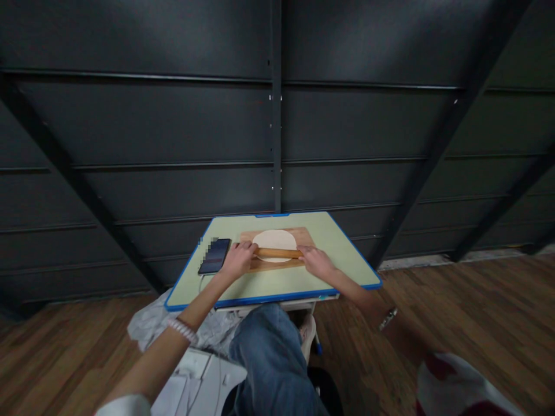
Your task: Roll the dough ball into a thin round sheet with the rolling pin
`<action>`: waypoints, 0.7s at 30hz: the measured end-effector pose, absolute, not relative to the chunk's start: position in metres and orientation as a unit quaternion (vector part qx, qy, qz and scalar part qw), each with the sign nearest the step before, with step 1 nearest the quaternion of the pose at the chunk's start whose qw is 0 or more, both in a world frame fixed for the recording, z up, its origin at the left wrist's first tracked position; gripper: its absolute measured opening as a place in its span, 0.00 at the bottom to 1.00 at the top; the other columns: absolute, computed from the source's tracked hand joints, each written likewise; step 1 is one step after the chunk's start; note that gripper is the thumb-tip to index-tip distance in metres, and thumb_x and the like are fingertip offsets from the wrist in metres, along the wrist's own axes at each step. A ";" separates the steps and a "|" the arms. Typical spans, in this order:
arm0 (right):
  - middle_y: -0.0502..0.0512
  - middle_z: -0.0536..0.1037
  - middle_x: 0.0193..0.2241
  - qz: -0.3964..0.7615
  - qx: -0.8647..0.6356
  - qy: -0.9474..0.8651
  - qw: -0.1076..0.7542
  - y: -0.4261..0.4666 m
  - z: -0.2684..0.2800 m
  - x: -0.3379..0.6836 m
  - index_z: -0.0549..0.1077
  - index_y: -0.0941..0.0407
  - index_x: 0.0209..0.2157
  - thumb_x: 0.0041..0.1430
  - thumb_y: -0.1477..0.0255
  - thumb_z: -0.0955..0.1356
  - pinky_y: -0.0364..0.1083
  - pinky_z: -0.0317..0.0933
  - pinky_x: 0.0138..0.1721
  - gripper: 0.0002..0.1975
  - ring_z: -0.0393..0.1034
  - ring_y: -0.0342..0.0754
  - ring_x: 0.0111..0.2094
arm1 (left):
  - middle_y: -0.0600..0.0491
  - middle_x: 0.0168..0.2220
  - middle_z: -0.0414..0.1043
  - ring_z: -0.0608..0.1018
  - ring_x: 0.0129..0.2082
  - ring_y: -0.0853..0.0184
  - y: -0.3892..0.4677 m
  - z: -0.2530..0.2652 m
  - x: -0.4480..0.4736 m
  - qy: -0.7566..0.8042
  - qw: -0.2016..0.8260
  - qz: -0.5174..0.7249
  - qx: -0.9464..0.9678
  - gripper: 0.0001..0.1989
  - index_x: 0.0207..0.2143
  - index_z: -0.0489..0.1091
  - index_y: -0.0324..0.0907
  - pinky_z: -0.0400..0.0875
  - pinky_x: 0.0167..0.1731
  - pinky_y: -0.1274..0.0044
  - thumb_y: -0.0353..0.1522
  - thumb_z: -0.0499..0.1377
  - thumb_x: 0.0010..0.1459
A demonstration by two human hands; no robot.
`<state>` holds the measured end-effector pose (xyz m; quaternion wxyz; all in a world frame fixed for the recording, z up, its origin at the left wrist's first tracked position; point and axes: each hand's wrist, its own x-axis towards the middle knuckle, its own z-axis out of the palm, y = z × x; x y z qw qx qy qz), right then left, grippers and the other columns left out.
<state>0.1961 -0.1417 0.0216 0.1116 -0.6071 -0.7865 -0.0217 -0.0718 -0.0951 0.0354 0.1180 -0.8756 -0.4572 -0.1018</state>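
A wooden rolling pin [277, 253] lies crosswise over a flat, round, pale sheet of dough [274, 237]. Under the dough is a wooden board [304, 236], resting on a small pale-green table with a blue edge [277, 285]. At the pin's left end, my left hand [239, 258] is closed around it. The other end is gripped by my right hand [315, 261]. Both hands hide the tips of the pin. The dough reaches beyond the pin on its far side, with a thin strip showing on the near side.
A phone [215, 256] with a cable lies left of my left hand, partly pixelated. Crumpled whitish plastic [150, 323] and white boxes [203, 378] sit below the table's left side. My knee [271, 346] is beneath the near edge. A dark panelled wall [208, 127] stands behind.
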 end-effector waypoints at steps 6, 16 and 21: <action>0.64 0.75 0.42 -0.055 -0.623 -0.776 0.081 -0.152 0.024 0.188 0.68 0.61 0.48 0.59 0.79 0.59 0.45 0.62 0.41 0.16 0.71 0.53 0.43 | 0.45 0.43 0.72 0.72 0.47 0.60 -0.066 0.047 -0.065 -0.407 0.125 -0.063 -0.903 0.12 0.41 0.69 0.41 0.60 0.48 0.68 0.28 0.52 0.56; 0.75 0.64 0.54 -0.081 -0.648 -0.747 0.123 -0.157 0.000 0.160 0.60 0.69 0.56 0.62 0.71 0.59 0.52 0.53 0.55 0.23 0.59 0.58 0.56 | 0.45 0.60 0.58 0.59 0.61 0.62 -0.077 0.000 -0.052 -0.414 0.053 -0.140 -0.898 0.24 0.60 0.56 0.39 0.51 0.59 0.67 0.35 0.44 0.62; 0.76 0.57 0.59 -0.063 -0.643 -0.741 0.183 -0.134 -0.015 0.157 0.55 0.71 0.59 0.62 0.57 0.57 0.56 0.46 0.59 0.34 0.50 0.60 0.61 | 0.51 0.65 0.46 0.46 0.65 0.60 -0.068 -0.004 -0.039 -0.439 0.017 -0.127 -0.889 0.28 0.64 0.45 0.47 0.42 0.61 0.62 0.45 0.40 0.63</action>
